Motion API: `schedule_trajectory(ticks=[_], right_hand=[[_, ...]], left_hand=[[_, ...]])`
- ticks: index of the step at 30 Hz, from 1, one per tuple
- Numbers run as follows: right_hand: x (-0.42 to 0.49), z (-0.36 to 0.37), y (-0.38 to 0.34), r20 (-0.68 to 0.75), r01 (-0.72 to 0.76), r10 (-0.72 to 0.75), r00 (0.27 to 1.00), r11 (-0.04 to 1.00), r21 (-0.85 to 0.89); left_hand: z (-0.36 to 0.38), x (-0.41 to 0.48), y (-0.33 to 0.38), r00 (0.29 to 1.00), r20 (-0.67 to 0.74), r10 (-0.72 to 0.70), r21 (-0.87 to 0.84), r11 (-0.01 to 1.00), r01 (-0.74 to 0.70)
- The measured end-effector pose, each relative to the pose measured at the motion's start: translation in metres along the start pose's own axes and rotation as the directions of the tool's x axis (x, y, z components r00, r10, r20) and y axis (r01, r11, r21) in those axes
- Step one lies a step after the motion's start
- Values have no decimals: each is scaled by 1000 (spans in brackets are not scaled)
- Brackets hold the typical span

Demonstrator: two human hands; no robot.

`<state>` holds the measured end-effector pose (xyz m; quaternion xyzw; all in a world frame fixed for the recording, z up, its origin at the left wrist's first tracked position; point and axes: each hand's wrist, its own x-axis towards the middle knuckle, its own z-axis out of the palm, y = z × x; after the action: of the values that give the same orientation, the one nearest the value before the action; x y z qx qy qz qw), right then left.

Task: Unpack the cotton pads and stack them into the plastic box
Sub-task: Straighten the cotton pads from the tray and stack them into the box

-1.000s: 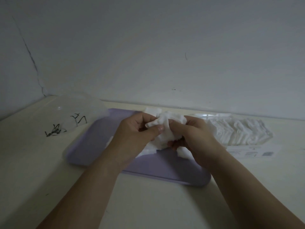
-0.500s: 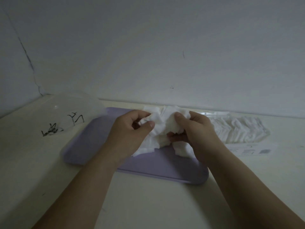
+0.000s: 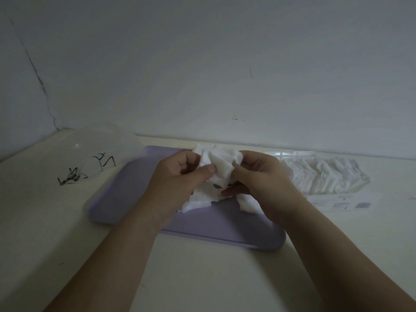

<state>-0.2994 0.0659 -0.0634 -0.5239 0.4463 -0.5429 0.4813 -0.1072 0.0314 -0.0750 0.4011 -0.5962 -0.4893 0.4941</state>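
The left hand [image 3: 177, 176] and right hand [image 3: 263, 176] both grip one loose bunch of cotton pads [image 3: 221, 164] above the lilac tray [image 3: 135, 190] in the middle of the worktop [image 3: 202, 278] — the left pinching with its thumb on top, the right curled round the other side — and a few more pads lie on the tray beneath. This looks like the squaring-up step, though the dim light hides how well the pads line up. Next the bunch wants evening into a stack and carrying to the clear plastic box [image 3: 99, 152] at the worktop's far-left corner.

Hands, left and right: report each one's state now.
Left hand: closed, pinching the bunch of cotton pads.
Right hand: closed, gripping the same bunch.
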Motion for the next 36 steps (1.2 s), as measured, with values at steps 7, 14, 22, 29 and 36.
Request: schedule_trajectory(ticks=[7, 14, 22, 29, 36], right_hand=[[0, 1, 0, 7, 5, -5, 1000, 1000, 3], [-2, 4, -5, -22, -87, 89, 996, 991, 97], [1, 4, -4, -244, -125, 169, 955, 975, 183], [1, 7, -8, -237, -107, 167, 957, 963, 246], [1, 6, -10, -230, -105, 174, 958, 953, 284]], left_hand=[[5, -2, -2, 998, -52, 25, -3, 1000, -26], [7, 0, -4, 998, -26, 59, 11, 998, -59], [8, 1, -5, 982, -91, 165, 109, 982, -155], [4, 1, -3, 997, -36, 73, -68, 995, -75], [4, -1, -2, 998, 58, -14, -62, 998, 17]])
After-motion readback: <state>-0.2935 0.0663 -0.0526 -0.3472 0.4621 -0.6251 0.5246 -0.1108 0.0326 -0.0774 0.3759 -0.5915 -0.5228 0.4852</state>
